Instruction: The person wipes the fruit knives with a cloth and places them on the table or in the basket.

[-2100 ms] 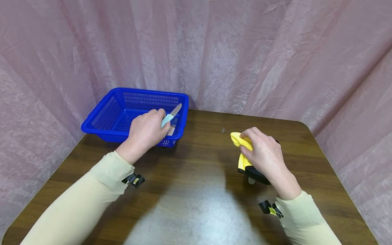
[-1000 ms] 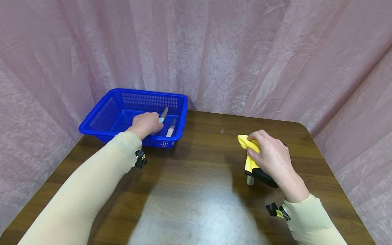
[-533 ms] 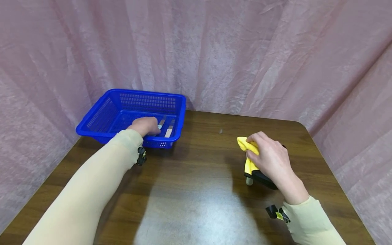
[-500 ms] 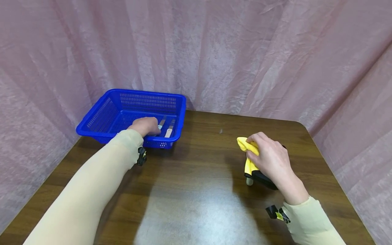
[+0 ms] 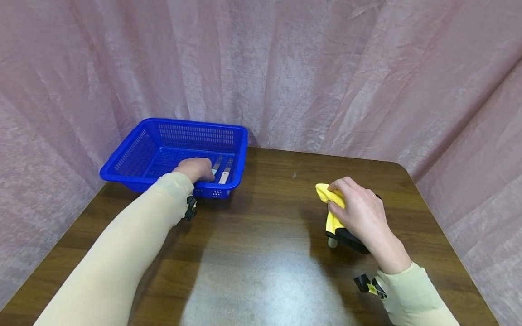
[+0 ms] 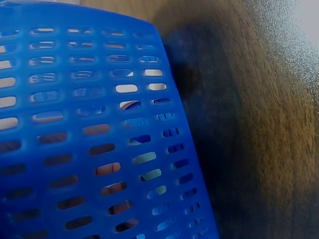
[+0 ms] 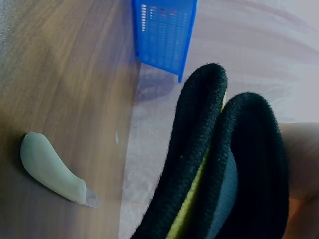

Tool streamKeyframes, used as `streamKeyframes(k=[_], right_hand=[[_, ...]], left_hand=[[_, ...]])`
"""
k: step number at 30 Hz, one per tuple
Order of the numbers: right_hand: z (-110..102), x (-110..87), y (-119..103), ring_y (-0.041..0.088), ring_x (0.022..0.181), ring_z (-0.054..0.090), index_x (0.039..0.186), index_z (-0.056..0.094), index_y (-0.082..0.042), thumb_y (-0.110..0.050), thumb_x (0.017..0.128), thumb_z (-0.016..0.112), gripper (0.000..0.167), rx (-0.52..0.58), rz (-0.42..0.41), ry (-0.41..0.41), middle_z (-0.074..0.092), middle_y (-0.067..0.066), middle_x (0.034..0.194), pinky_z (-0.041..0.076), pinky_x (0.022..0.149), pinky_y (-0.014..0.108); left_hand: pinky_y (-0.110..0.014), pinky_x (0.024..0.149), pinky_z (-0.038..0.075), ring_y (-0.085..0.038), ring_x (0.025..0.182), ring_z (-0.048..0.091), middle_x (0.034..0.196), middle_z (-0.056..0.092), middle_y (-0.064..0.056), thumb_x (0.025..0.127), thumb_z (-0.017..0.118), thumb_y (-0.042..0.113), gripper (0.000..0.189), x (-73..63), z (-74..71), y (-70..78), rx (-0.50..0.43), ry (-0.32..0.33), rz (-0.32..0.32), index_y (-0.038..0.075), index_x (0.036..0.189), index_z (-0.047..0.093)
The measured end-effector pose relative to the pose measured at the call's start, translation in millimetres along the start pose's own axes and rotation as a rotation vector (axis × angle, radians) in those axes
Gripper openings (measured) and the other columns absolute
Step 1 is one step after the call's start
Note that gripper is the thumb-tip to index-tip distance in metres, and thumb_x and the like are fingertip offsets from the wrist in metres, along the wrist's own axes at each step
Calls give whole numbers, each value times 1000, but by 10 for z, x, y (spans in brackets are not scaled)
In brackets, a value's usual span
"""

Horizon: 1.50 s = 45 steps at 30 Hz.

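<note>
My left hand [image 5: 195, 169] reaches down inside the blue plastic basket [image 5: 240, 156]. Right at its fingertips lies the light-blue handle of a small knife [image 5: 218, 164], blade towards the back. Basket slots in the left wrist view show parts of the fingers [image 6: 113, 188] and the pale handle; I cannot tell whether they still pinch it. Beside it in the basket is a knife with a white handle [image 5: 224, 175]. On the right, thumb and fingers of my right hand [image 5: 360, 206] pinch a folded yellow-and-black cloth [image 5: 334, 219], held above the table.
Beneath the cloth, a knife with a pale green handle [image 7: 52, 169] lies on the wooden table [image 5: 261, 217]; the head view shows only its handle end. Pink curtains [image 5: 285, 72] hang behind the table and at both sides.
My left hand has carried the light-blue knife from above the basket's right part down to its floor. The right hand, with the cloth, has shifted slightly right and nearer.
</note>
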State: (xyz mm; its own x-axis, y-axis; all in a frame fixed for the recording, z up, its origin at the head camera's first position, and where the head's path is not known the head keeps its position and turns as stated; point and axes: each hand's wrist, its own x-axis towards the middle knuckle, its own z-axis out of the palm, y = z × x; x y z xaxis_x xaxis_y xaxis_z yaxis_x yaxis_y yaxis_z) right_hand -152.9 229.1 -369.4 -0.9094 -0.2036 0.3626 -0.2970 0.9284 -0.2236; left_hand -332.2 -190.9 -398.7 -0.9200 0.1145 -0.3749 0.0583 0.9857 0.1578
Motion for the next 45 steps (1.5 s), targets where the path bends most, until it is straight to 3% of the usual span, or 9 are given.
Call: streamKeyframes(k=[7, 14, 17, 20, 24, 26, 35, 40, 45], right_hand=[[15, 2, 3, 37, 84, 65, 123, 74, -12, -11, 91, 85, 33, 5, 0, 3, 72, 10, 121, 51, 69, 58], [18, -6, -1, 37, 86, 66, 123, 74, -13, -11, 91, 85, 34, 4, -3, 10, 72, 9, 121, 51, 72, 60], [13, -15, 3, 37, 86, 66, 122, 74, -13, -11, 91, 85, 33, 5, -2, 11, 72, 9, 121, 51, 72, 60], [9, -23, 8, 36, 86, 66, 122, 74, -13, -11, 91, 85, 33, 8, 0, 6, 72, 9, 121, 51, 72, 60], [6, -31, 18, 35, 86, 66, 122, 74, -12, -11, 91, 85, 33, 11, 1, 6, 72, 9, 120, 51, 73, 59], [2, -34, 24, 35, 86, 66, 122, 75, -12, -11, 91, 85, 33, 11, -1, 10, 72, 9, 120, 51, 73, 59], [5, -48, 56, 35, 83, 65, 122, 74, -11, -11, 91, 86, 33, 3, 0, 8, 72, 11, 119, 51, 69, 55], [15, -48, 68, 36, 83, 64, 122, 73, -10, -11, 92, 85, 33, 4, 4, -1, 71, 11, 119, 51, 69, 55], [11, -60, 80, 36, 83, 64, 122, 73, -10, -11, 92, 85, 33, 4, 7, -10, 71, 12, 120, 51, 69, 55]], left_hand=[[-55, 94, 54, -32, 96, 66, 104, 74, -14, 101, 68, 29, 28, -206, -79, 130, -8, -36, -21, 3, 107, 78], [-54, 87, 55, -30, 91, 64, 100, 72, -9, 99, 71, 38, 30, 500, 161, -178, 17, -84, -28, 10, 107, 80], [-53, 88, 55, -29, 91, 65, 102, 73, -10, 98, 73, 39, 31, 609, 202, -241, 15, -91, -26, 10, 106, 80], [-53, 93, 55, -29, 94, 65, 104, 74, -11, 100, 72, 37, 33, 366, 139, -143, 6, -73, -23, 7, 110, 80], [-54, 98, 53, -31, 97, 66, 104, 74, -13, 104, 68, 32, 31, -174, -17, 107, 5, -37, -36, 4, 110, 79], [-55, 100, 52, -31, 98, 65, 104, 73, -13, 105, 66, 33, 33, -264, -43, 144, 12, -21, -32, 3, 109, 78], [-66, 106, 50, -45, 119, 66, 129, 71, -26, 113, 56, 42, 50, -224, -56, 221, 102, 187, -28, -1, 131, 73], [-74, 118, 34, -56, 143, 45, 155, 52, -33, 115, 52, 43, 60, -323, -81, 321, 112, 347, 35, -2, 155, 55], [-75, 123, 23, -55, 159, 26, 170, 37, -30, 117, 47, 46, 64, -445, -88, 452, 89, 422, 101, 4, 165, 43]])
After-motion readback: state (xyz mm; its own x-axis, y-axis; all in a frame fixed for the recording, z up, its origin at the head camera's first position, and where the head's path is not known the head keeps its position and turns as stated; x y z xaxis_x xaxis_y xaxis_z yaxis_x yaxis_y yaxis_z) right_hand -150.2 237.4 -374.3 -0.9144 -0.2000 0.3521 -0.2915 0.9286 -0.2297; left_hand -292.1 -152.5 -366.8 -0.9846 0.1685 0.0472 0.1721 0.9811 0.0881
